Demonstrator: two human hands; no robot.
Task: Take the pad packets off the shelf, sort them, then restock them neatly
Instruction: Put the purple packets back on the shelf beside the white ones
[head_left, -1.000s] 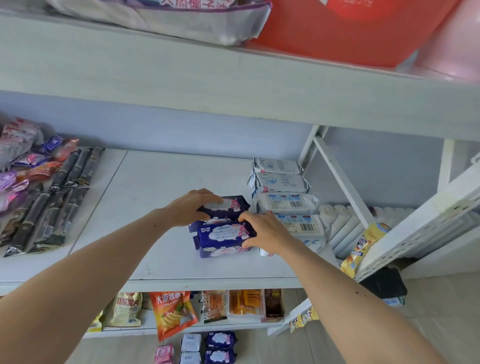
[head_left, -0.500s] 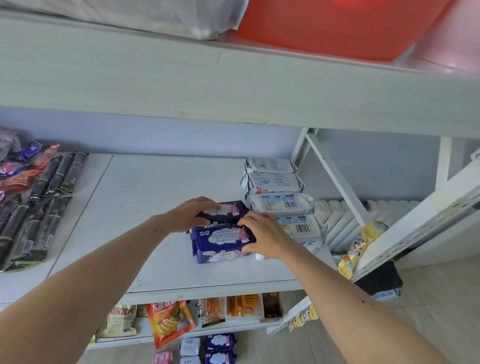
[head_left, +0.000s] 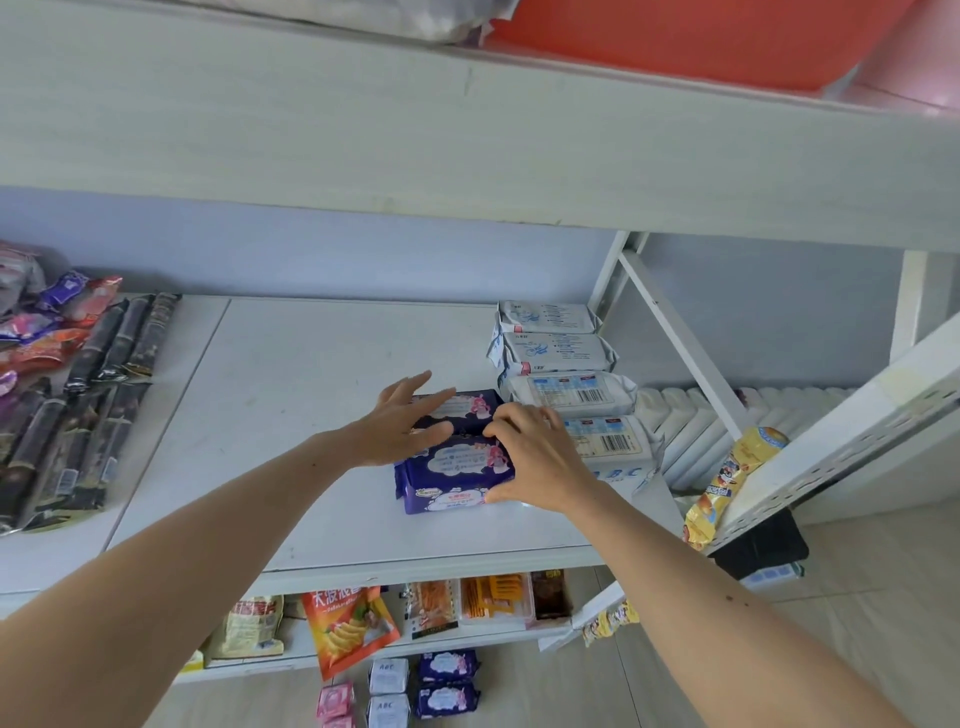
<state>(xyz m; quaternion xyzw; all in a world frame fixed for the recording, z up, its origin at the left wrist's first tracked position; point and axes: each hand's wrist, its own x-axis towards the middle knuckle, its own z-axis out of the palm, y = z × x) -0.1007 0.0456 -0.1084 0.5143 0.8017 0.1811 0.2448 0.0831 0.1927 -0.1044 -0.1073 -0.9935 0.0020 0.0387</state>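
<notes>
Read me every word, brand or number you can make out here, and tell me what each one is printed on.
"ABC": front face of the nearest white packet on the shelf.
"ABC": white packets on the floor.
Large Chinese characters on the orange snack bag: partly cut off, not legible.
Barcodes on white packets: digits too small.
Purple packets under the left hand and right hand: print blurred.
Yellow snack tube: blurred.

Both hands (head_left: 402, 423) (head_left: 540, 457) rest on two stacked blue pad packets (head_left: 452, 470) on the shelf (head_left: 311, 415).
</notes>
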